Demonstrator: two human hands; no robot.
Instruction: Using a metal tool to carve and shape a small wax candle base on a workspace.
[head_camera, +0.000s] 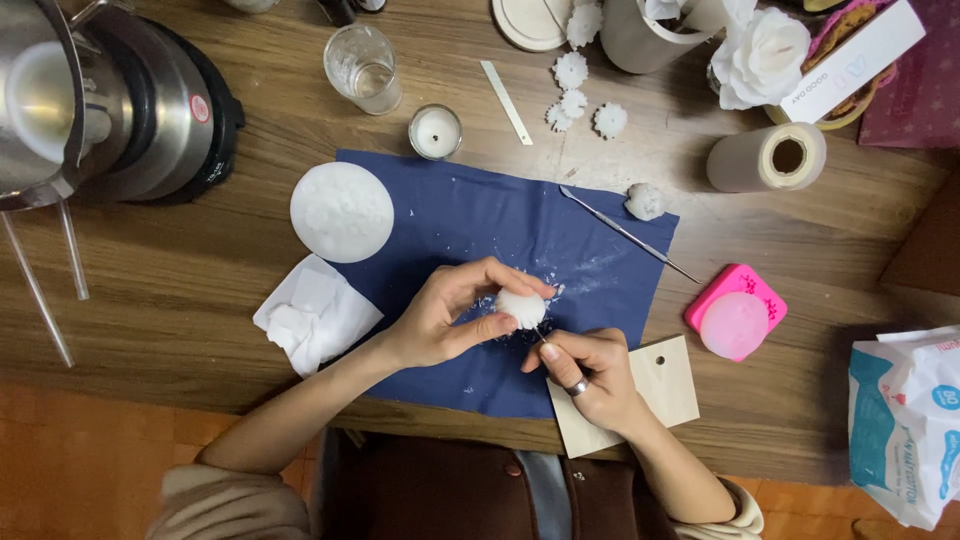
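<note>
My left hand (450, 315) pinches a small white wax piece (521, 307) between thumb and fingers, just above a dark blue cloth (470, 225) spread on the wooden table (200, 290). My right hand (590, 375), wearing a ring, grips a thin metal tool (539, 335) whose tip touches the underside of the wax piece. White shavings lie scattered on the cloth around the piece.
On the cloth sit a white wax disc (342, 211), a long metal carving tool (625, 233) and a small white lump (645, 201). Crumpled tissue (315, 313), a pink mould (735, 312), a wooden tag (640, 395), a candle (435, 131), a glass (363, 68) and a melting pot (110, 100) surround it.
</note>
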